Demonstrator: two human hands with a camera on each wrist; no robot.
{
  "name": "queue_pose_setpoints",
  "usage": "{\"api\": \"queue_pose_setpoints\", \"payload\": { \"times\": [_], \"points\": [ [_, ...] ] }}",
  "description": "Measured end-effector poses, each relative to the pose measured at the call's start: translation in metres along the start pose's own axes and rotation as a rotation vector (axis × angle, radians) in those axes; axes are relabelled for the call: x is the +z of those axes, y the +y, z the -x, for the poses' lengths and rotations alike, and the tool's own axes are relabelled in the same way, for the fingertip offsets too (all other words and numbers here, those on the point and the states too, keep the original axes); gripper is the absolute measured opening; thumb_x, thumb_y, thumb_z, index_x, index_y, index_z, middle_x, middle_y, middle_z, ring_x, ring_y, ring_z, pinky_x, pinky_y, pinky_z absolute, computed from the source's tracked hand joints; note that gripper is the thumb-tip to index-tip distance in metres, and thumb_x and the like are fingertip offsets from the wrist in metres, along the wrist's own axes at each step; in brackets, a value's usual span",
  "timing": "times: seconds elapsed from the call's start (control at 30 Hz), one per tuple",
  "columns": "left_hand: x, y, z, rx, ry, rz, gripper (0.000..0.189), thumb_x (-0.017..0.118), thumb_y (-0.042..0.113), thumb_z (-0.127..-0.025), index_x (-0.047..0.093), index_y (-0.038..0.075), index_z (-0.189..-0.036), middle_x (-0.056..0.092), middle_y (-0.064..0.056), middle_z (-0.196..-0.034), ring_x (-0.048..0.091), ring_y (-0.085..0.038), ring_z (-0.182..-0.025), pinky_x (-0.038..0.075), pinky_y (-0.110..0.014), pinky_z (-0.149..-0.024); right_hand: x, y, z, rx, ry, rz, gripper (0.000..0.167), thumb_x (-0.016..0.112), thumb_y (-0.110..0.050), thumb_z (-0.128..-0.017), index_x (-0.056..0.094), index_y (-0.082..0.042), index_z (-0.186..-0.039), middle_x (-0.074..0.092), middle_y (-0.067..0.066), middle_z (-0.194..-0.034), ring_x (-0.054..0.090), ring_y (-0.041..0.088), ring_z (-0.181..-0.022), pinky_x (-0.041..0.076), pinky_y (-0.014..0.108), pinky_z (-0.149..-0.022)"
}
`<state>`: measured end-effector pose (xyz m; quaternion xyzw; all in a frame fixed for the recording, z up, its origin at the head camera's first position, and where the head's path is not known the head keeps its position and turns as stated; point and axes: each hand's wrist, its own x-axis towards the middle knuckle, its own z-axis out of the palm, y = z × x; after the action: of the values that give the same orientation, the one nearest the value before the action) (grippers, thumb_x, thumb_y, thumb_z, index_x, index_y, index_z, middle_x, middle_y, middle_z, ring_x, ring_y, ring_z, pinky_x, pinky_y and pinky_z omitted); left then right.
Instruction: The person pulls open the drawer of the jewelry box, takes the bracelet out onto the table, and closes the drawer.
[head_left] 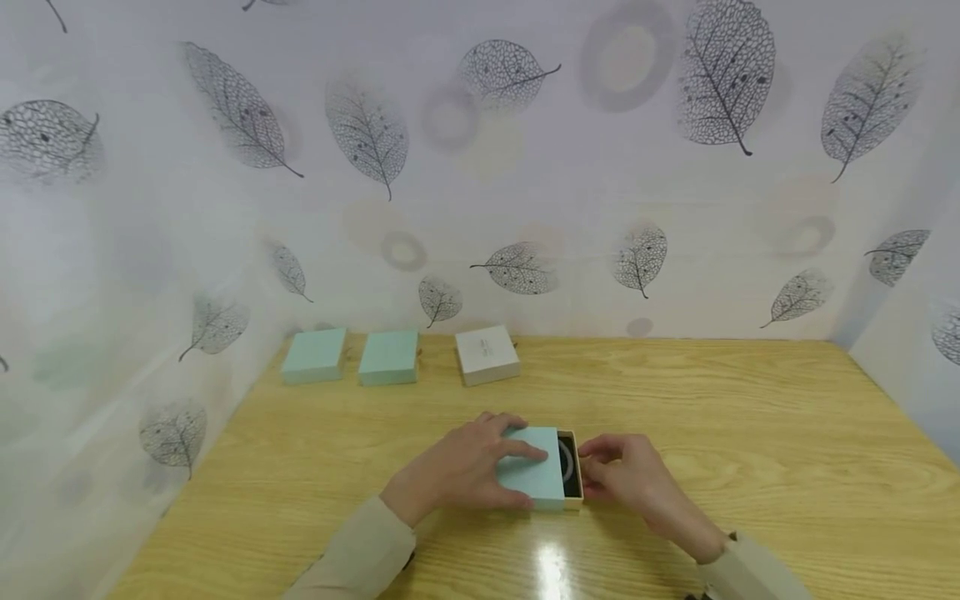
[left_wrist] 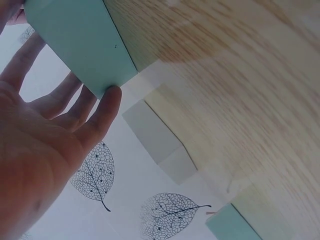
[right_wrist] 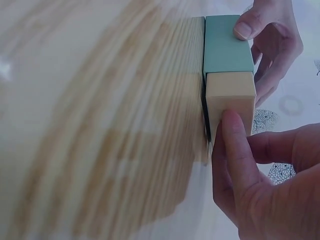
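A light-green drawer box [head_left: 531,477] lies on the wooden table in front of me. Its cream inner tray [right_wrist: 230,97] sticks partly out on the right. Inside it, part of a pale ring-shaped item [head_left: 566,461] shows against a dark lining; the rest is under the sleeve. My left hand [head_left: 472,467] grips the green sleeve, thumb on the near side and fingers over the top and far side. At the tray's outer end, my right hand [head_left: 637,479] pinches with thumb and bent fingers. What lies between those fingertips is hidden.
Two more light-green boxes [head_left: 313,356] [head_left: 388,358] and a white box [head_left: 487,355] stand along the back of the wooden table [head_left: 712,400]. A leaf-patterned cloth [head_left: 555,192] hangs behind and at the sides.
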<state>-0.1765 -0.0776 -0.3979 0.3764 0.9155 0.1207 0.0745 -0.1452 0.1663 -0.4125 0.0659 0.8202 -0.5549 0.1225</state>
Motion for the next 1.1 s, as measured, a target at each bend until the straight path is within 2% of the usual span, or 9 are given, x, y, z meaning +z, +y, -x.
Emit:
{"api": "queue_pose_setpoints", "payload": {
  "times": [1.1],
  "points": [
    [0.0, -0.002, 0.0, 0.005, -0.003, 0.014, 0.056, 0.072, 0.061, -0.087, 0.063, 0.041, -0.138, 0.051, -0.006, -0.154, 0.053, -0.025, -0.133, 0.053, -0.04, -0.104, -0.012, 0.005, 0.001, 0.016, -0.003, -0.031, 0.025, 0.058, 0.01, -0.093, 0.067, 0.011, -0.115, 0.063, 0.016, -0.097, 0.07, 0.019, -0.077, 0.064, 0.031, -0.068]
  ]
}}
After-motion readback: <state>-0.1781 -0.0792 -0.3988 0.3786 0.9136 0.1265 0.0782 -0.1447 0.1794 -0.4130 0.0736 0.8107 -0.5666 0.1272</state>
